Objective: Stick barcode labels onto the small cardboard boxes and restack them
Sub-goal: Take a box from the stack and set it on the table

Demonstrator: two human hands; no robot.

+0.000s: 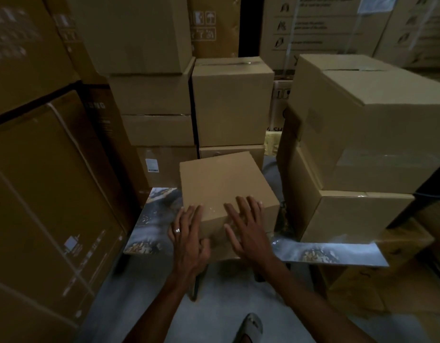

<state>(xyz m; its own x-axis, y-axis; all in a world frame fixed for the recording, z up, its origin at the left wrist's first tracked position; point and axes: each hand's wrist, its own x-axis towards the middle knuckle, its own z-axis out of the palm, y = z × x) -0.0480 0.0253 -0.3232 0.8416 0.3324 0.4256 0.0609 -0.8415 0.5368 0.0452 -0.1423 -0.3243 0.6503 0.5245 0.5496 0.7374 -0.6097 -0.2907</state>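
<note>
Risk, L to R: our left hand (189, 233) lies flat, grip spread, on small box (226, 191) near corner; right hand (246, 226) likewise spread on top; box overhangs worktop (337, 253) edge w/ glossy sheet, so a hard press could tip it.

One small brown cardboard box (223, 186) sits at centre under two bare hands, left (189, 233) and right (246, 229), on one glossy patterned table (337, 253), with one grey sandal (249, 328) at six o'clock.
</note>
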